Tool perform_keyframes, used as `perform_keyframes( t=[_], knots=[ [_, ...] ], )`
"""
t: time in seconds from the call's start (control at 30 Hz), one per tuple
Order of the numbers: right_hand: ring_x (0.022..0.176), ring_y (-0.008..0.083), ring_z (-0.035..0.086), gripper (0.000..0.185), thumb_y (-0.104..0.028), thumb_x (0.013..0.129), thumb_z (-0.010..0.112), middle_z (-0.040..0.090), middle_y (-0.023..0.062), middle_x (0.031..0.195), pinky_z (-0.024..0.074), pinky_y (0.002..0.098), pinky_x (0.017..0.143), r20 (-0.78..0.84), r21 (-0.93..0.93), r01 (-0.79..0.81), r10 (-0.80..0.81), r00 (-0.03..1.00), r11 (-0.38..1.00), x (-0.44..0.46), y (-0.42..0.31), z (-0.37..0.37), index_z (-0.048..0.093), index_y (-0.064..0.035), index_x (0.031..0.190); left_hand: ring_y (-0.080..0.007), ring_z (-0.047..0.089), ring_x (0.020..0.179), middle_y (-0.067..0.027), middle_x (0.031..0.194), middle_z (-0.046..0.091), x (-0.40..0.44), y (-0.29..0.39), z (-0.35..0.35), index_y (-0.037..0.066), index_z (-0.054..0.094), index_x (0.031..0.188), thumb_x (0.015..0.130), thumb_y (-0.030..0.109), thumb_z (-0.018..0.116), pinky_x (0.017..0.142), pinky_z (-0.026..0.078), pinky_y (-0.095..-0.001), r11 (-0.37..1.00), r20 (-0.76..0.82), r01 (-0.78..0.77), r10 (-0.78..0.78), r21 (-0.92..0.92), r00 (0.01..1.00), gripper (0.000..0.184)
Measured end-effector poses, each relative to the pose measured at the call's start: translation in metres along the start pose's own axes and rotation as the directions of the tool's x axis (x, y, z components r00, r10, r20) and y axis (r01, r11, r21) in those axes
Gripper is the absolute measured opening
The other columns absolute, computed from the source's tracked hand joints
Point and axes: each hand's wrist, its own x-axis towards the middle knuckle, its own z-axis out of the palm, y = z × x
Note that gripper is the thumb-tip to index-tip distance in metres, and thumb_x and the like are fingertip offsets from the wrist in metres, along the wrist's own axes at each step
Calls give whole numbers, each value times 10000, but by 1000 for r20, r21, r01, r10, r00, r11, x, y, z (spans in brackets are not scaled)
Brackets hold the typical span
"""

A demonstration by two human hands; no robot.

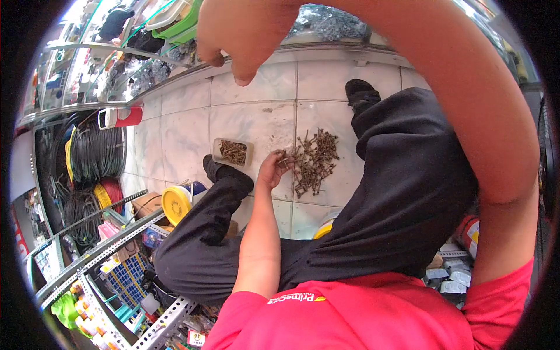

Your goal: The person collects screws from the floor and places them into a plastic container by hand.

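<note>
Brown screws or bolts lie in a loose pile [315,160] on the tiled floor between my legs. At the pile's left edge is my left hand [276,167], its fingers curled together around something small that I cannot make out. A small rectangular tub [249,153] holding more of the brown pieces stands to the left of that hand, near my shoe. My right hand [248,38] is raised close to the camera at the top, fingers bent downward; the fingertips are partly hidden, and no object shows in it.
Glass shelving [105,46] with a green container [185,26] runs along the top and left. Cable coils [96,151], a yellow-lidded bucket [176,205] and a metal rack [87,262] stand at the left. A red and white container [125,116] lies by the shelving.
</note>
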Motion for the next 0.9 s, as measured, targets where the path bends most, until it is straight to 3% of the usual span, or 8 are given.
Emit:
perform_keyframes(
  t=[0.17, 0.27, 0.33, 0.43, 0.5, 0.63, 0.77, 0.9],
  knots=[
    [1123, 317, 661, 470, -436, 925, 613, 715, 132, 1208, 497, 468, 967, 47, 12, -27, 26, 999, 1000, 1, -5, -2, 733, -78, 1205, -223, 669, 820, -94, 879, 660, 15, 50, -40, 59, 622, 1074, 942, 141, 579, 783, 562, -417, 958, -230, -257, 280, 126, 932, 161],
    [1132, 317, 657, 470, -431, 931, 606, 713, 137, 1209, 493, 466, 971, 70, 32, 52, -54, 996, 998, 3, 8, -3, 730, -73, 1209, -312, 674, 882, -154, 914, 682, 3, 87, -47, 10, 635, 1167, 906, 149, 614, 839, 536, -426, 698, -398, -256, 627, 669, 669, 296],
    [1138, 316, 654, 469, -425, 934, 603, 710, 139, 1214, 490, 464, 976, 74, 49, 75, -78, 994, 996, 3, 10, -2, 728, -68, 1210, -380, 669, 919, -194, 949, 694, 6, 94, -69, -18, 629, 1221, 896, 171, 644, 866, 522, -437, 347, -276, -74, 841, 935, 465, 376],
    [1146, 318, 649, 468, -420, 932, 606, 705, 141, 1227, 487, 463, 980, 63, 46, -41, 38, 997, 998, -2, -5, -3, 727, -64, 1212, -447, 655, 968, -233, 1004, 703, 6, 84, -63, -55, 636, 1217, 897, 229, 670, 881, 505, -467, -8, -4, 139, 996, 990, 89, 429],
    [1146, 319, 649, 464, -414, 929, 609, 704, 143, 1229, 486, 463, 981, 53, 39, -97, 95, 994, 995, -3, -11, -4, 728, -64, 1210, -415, 643, 1032, -221, 1071, 694, -5, 74, -30, -37, 672, 1148, 888, 229, 694, 904, 502, -467, 91, -110, 70, 929, 993, 354, 373],
    [1133, 320, 654, 447, -400, 920, 615, 708, 144, 1219, 487, 460, 975, 45, 55, 24, -26, 999, 998, 2, 4, -3, 735, -70, 1198, -396, 624, 1069, -212, 1089, 671, 14, 19, 1, 25, 696, 1096, 843, 152, 703, 924, 503, -463, 227, -16, -151, 601, 962, 799, 282],
    [1123, 313, 659, 442, -398, 913, 621, 712, 141, 1210, 491, 457, 969, 32, 55, 56, -58, 998, 997, 1, 9, 0, 740, -70, 1185, -408, 591, 1128, -212, 1171, 635, 8, -24, 35, 54, 696, 1111, 771, 62, 680, 962, 495, -462, -54, 327, -339, 438, 939, 838, 340],
    [1119, 308, 661, 444, -398, 911, 621, 714, 138, 1208, 493, 456, 963, 41, 42, -46, 44, 998, 998, -5, -3, -1, 743, -65, 1178, -395, 499, 1263, -184, 1348, 544, -15, -52, 41, 91, 683, 1189, 732, 27, 679, 1053, 441, -484, -277, 483, -413, 270, 868, 833, 461]
  ],
)
